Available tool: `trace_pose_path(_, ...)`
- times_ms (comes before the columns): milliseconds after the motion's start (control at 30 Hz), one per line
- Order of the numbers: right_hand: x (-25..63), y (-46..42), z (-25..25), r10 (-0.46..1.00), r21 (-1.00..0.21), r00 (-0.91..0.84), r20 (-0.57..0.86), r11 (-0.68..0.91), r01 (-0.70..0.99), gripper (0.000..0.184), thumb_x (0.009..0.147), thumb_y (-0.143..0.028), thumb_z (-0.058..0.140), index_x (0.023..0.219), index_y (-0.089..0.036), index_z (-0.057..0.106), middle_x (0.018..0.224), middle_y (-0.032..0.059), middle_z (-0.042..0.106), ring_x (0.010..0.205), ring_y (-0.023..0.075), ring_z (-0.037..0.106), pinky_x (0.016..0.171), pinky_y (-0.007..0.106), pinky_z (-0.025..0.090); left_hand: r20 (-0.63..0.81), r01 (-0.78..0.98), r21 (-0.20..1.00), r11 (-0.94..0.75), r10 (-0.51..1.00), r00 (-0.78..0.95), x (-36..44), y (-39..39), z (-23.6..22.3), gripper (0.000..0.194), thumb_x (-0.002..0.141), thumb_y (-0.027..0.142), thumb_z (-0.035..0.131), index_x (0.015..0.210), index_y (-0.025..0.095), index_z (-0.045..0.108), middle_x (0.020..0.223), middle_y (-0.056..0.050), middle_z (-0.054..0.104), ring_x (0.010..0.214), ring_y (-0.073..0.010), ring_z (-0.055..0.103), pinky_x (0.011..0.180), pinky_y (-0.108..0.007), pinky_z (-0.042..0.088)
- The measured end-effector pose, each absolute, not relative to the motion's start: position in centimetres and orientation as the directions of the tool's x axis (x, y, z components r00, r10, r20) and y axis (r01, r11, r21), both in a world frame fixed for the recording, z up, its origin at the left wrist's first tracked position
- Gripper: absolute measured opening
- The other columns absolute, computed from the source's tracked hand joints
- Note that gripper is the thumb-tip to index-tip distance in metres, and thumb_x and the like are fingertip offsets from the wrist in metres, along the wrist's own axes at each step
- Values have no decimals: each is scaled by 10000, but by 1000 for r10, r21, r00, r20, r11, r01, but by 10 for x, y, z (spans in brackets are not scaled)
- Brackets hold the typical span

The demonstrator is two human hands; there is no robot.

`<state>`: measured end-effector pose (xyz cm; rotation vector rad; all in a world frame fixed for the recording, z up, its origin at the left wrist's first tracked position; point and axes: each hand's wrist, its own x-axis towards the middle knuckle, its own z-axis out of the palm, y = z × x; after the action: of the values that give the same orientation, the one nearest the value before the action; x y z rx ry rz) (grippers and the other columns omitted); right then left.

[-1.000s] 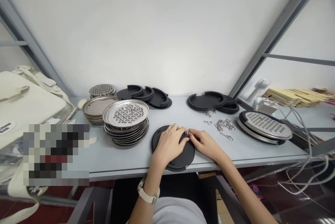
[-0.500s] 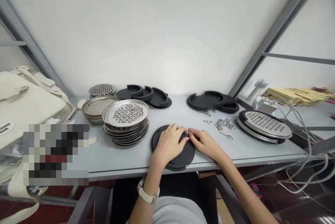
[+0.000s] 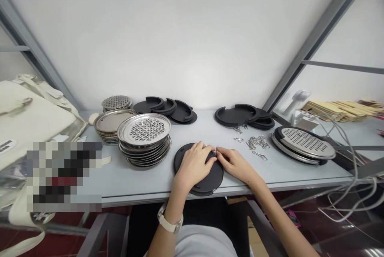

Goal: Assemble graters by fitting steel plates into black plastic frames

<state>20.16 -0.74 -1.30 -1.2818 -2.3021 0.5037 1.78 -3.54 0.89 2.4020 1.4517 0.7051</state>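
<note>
A black round holder [image 3: 212, 177] lies flat near the front edge of the table. My left hand [image 3: 194, 169] rests over its upper part, fingers curled across it and holding it down. At the holder's upper right rim, my right hand [image 3: 233, 162] pinches a small metal wire clip [image 3: 214, 152], mostly hidden between the fingertips of both hands. More loose wire clips [image 3: 255, 142] lie in a small heap to the right of my right hand. To the left stands a stack of round metal grater plates [image 3: 147, 129], its top plate showing raised teeth.
Black round holders [image 3: 180, 111] lie along the wall, with more black holders [image 3: 235, 115] farther right. Plain metal discs [image 3: 114, 120] are stacked at left. Slotted round plates [image 3: 307, 143] with black rims sit at right. A cream bag [image 3: 33, 117] and white cables [image 3: 357, 185] flank the table.
Almost nothing differs. Both hands keep the same grip at the holder's rim, and the view has shifted very slightly.
</note>
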Motion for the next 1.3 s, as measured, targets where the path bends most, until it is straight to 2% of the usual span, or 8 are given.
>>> trace_pose_path(467, 201, -8, -12, 865, -513, -458, 207, 494, 702, 273, 949, -272, 348, 688, -212, 401, 573, -41, 453, 531, 126, 444, 562, 246, 296, 272, 767, 431, -476, 879, 392, 18, -35, 10, 210, 953, 353, 448, 1097, 258, 568, 1014, -36, 553, 984, -204, 555, 755, -305, 462)
trace_pose_path(733, 200, -6, -12, 860, -519, -465, 209, 500, 693, 255, 943, -259, 356, 702, -208, 422, 593, -33, 486, 544, 127, 462, 570, 246, 304, 268, 778, 394, -490, 870, 413, 18, -37, 13, 239, 969, 351, 419, 1145, 267, 556, 1005, -38, 544, 977, -201, 551, 764, -301, 458)
trace_pose_path(1300, 202, -7, -13, 858, -520, -472, 201, 502, 691, 256, 947, -269, 354, 713, -206, 436, 593, -35, 486, 543, 127, 464, 571, 248, 304, 269, 779, 379, -499, 865, 423, 17, -37, 15, 210, 968, 341, 426, 1103, 256, 563, 994, -34, 538, 963, -195, 545, 742, -293, 452)
